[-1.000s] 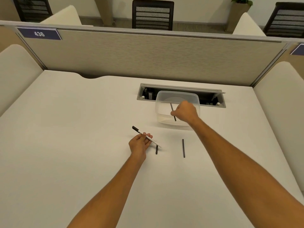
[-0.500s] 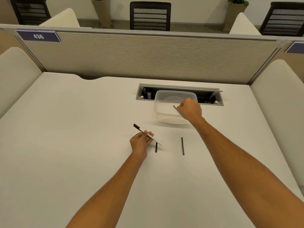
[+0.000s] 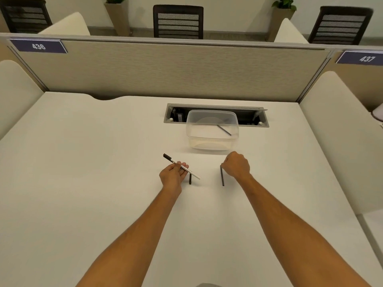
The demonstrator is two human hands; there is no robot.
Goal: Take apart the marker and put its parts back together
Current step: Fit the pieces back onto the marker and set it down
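Head view: your right hand [image 3: 236, 165] has come back out of the clear plastic container [image 3: 212, 139] where it was a second ago, and the thin dark rod [image 3: 224, 130] it held over the tub now lies slanted inside it, on the right-hand side. That hand now hovers low over the white desk [image 3: 83, 172], in front of the tub, curled into a loose fist with the knuckles up. Its fingertips are at the far end of the long black marker part [image 3: 222, 175] lying on the desk, which runs toward you from under the hand's left edge. You cannot tell whether the fingers have pinched it or only touch it.

Your left hand [image 3: 173, 175] has barely moved. It sits palm up, fingers closed lightly around the white marker barrel [image 3: 182, 166], which points away and to the left with its black end [image 3: 166, 156] clear of the hand and its pale end sticking out to the right. A short black piece [image 3: 190, 179] lies on the desk just beside that hand's fingers, partly under the barrel, where it lay before.

Behind the tub the open cable tray [image 3: 216, 116] is set into the desk.
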